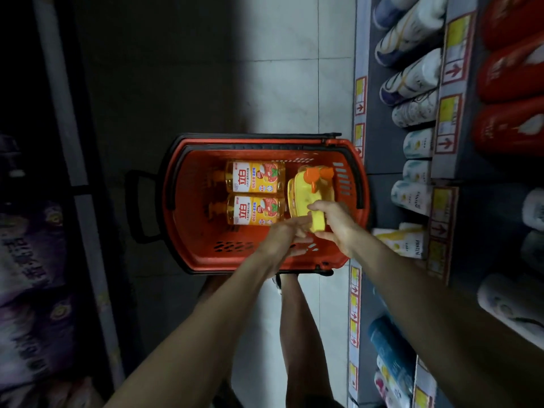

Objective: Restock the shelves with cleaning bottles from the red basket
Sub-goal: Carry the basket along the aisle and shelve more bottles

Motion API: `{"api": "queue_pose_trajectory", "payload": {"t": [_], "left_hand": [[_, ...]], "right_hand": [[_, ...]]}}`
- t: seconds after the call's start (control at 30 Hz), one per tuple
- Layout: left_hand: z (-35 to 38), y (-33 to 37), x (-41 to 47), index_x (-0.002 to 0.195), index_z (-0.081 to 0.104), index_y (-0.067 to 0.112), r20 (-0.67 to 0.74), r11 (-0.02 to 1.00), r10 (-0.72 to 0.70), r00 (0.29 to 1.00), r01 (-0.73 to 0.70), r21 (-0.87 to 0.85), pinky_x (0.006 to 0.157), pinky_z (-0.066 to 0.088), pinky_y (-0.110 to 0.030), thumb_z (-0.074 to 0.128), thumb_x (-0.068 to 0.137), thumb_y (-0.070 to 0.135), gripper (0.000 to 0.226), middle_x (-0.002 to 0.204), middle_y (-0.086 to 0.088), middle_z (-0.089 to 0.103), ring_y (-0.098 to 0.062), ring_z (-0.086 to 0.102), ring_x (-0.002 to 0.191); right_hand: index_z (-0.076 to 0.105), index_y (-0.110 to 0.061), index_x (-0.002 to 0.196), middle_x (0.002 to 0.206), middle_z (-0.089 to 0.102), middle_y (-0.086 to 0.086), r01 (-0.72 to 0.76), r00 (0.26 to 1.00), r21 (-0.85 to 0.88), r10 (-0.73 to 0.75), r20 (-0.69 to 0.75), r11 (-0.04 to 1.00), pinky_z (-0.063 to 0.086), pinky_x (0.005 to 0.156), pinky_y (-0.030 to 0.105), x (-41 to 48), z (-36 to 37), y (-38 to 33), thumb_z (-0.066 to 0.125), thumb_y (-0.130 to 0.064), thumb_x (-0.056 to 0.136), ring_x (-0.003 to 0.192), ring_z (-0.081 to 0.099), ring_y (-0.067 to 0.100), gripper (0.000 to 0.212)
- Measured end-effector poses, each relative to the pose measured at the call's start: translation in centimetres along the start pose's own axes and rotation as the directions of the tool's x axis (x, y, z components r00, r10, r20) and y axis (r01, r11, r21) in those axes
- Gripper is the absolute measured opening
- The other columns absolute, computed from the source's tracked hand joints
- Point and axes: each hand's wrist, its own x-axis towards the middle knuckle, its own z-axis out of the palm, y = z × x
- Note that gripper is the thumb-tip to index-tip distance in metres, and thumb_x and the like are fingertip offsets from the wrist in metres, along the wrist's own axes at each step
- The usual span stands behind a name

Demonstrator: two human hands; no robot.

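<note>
Head view: orange bottles (254, 176) lie beside the yellow bottle (303, 198) in red basket (188, 254).

Both hands (287, 235) (335, 220) close together, outstretched.

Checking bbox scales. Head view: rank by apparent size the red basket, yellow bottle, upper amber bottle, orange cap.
1. red basket
2. yellow bottle and upper amber bottle: look alike; yellow is likely nearer the camera and partly hidden, so unranked
3. orange cap
</note>
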Motion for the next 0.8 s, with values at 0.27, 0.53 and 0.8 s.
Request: {"api": "queue_pose_trajectory", "payload": {"t": [0.27,0.53,0.8], "left_hand": [[1.5,3.2,-9.6,0.129,0.071,0.016,0.097,0.995,0.016,0.995,-0.025,0.100,0.115,0.049,-0.048,0.042,0.101,0.012,0.040,0.128,0.000,0.076,-0.030,0.069,0.124],[3.4,9.5,-20.1,0.124,0.068,0.011,0.071,0.962,0.191,0.979,-0.201,0.183,0.105,0.055,-0.044,0.067,0.093,0.020,0.032,0.116,-0.008,0.080,-0.027,0.076,0.108],[3.8,14.1,-31.8,0.136,0.051,0.015,0.015,0.778,0.559,0.829,-0.531,0.336,0.087,0.064,-0.037,0.089,0.082,0.002,0.068,0.127,-0.016,0.069,-0.025,0.075,0.105]], "right_hand": [[0.073,-0.011,0.107,0.108,0.073,0.010,0.180,0.983,-0.195,-0.172,0.058,0.964,0.053,0.071,0.034,-12.6,-3.2,-2.0,0.075,-0.040,0.075,0.101,0.069,0.025,0.044],[0.076,-0.022,0.082,0.079,0.076,-0.005,0.453,0.891,-0.389,-0.429,0.152,0.802,0.048,0.078,0.041,-29.4,-7.0,-7.5,0.069,-0.052,0.075,0.085,0.070,0.017,0.031],[0.075,-0.014,0.075,0.072,0.073,0.001,0.574,0.769,-0.578,-0.625,0.136,0.581,0.051,0.070,0.039,-42.3,-9.5,-12.7,0.065,-0.065,0.080,0.071,0.069,0.014,0.052]]}}
